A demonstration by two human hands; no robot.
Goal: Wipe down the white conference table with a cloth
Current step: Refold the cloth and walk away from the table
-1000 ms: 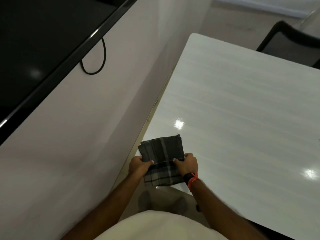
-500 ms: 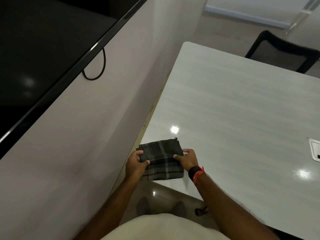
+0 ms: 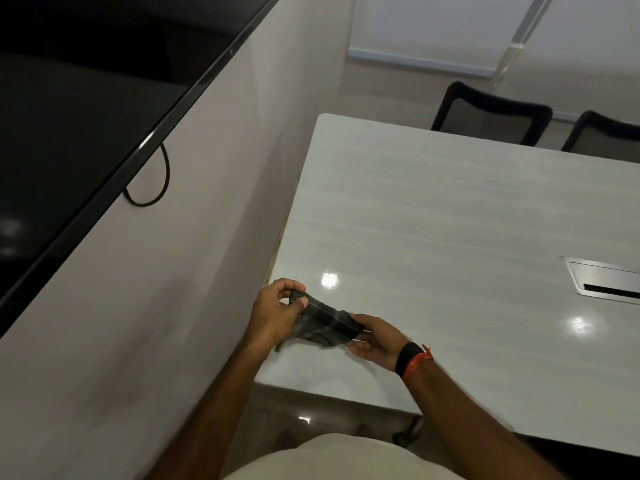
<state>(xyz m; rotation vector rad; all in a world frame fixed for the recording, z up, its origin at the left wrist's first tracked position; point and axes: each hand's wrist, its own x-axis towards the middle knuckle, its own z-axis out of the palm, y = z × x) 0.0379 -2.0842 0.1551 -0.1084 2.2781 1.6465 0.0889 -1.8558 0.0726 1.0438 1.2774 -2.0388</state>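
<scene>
A dark grey plaid cloth [image 3: 323, 322] is folded into a narrow bundle just above the near left corner of the white conference table [image 3: 433, 216]. My left hand [image 3: 275, 313] pinches the cloth's left end between thumb and fingers. My right hand [image 3: 375, 339], with a black and orange band on its wrist, holds the right end with its fingers curled under the cloth. Whether the cloth touches the tabletop I cannot tell.
A wall runs along the table's left edge with a large black screen [image 3: 79, 109] and a hanging cable loop [image 3: 152, 181]. Two black chairs [image 3: 491, 114] stand at the far side. A metal cable box [image 3: 602, 278] is set into the tabletop at right.
The cloth lay flat between both hands before; now it is folded smaller into a narrow bundle. The view has tilted up and right, showing more table and the chairs.
</scene>
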